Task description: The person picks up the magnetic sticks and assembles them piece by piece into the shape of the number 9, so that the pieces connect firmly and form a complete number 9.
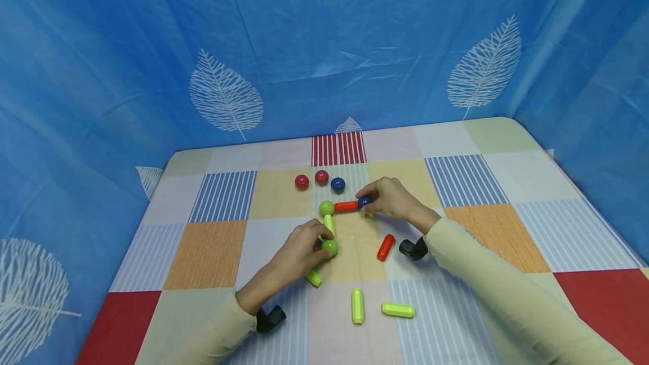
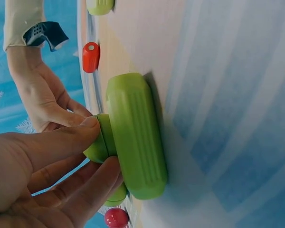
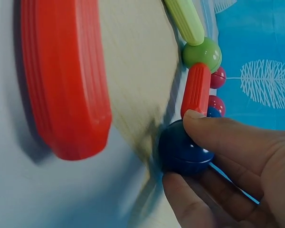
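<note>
In the head view, my left hand (image 1: 298, 249) pinches a green ball (image 1: 330, 248) between thumb and fingers. A green rod (image 1: 330, 225) runs from that ball up to another green ball (image 1: 327, 208). From there a red rod (image 1: 346, 206) reaches right to a dark blue ball (image 3: 183, 149), which the thumb and fingers of my right hand (image 1: 394, 199) pinch. Close below the left hand lies another green rod (image 2: 135, 137), partly hidden by the hand in the head view. A loose red rod (image 3: 69, 80) looms large near the right hand in its wrist view.
Two red balls (image 1: 301, 182) and a second blue ball (image 1: 338, 185) sit beyond the joined pieces. Nearer the front lie one upright green rod (image 1: 357, 306) and one sideways green rod (image 1: 398, 310). A patchwork cloth (image 1: 203, 275) covers the table; a blue curtain (image 1: 345, 61) hangs behind.
</note>
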`<state>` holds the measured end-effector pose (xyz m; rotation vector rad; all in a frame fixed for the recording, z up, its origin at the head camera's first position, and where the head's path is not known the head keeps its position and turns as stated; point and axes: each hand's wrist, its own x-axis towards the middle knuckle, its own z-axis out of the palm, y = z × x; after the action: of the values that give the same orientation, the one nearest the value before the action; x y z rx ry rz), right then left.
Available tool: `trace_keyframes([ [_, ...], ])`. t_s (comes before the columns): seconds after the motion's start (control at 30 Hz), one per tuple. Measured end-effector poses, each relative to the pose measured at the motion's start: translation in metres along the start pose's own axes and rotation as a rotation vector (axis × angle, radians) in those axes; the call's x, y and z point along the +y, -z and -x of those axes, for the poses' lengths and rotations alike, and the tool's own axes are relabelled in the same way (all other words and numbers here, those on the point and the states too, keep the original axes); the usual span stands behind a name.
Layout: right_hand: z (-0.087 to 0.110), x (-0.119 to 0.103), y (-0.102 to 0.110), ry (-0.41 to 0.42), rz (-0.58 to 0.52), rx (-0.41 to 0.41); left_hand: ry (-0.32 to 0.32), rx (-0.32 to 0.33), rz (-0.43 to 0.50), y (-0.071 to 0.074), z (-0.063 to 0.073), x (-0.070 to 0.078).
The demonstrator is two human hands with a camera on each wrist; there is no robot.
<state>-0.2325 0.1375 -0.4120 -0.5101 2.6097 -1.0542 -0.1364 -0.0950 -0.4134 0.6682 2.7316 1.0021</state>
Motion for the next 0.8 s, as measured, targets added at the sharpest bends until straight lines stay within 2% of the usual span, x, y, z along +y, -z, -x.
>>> trace_keyframes([
  [0.17, 0.002, -0.006, 0.003, 0.020, 0.022, -0.026, 0.002, 0.004, 0.014, 0.002, 0.001, 0.000],
  [0.4, -0.005, -0.028, 0.007, 0.090, 0.051, 0.015, 0.007, 0.000, 0.041, 0.003, 0.001, -0.001],
  [0.47, -0.012, -0.035, 0.003, 0.129, 0.064, -0.011, 0.011, 0.000, 0.042, 0.003, 0.001, -0.002],
  [0.67, -0.028, -0.046, -0.015, 0.277, 0.157, -0.162, 0.002, 0.006, 0.044, 0.003, 0.000, -0.002],
  [0.8, -0.035, -0.047, -0.023, 0.314, 0.192, -0.194, -0.002, 0.003, 0.042, 0.003, 0.000, -0.002],
])
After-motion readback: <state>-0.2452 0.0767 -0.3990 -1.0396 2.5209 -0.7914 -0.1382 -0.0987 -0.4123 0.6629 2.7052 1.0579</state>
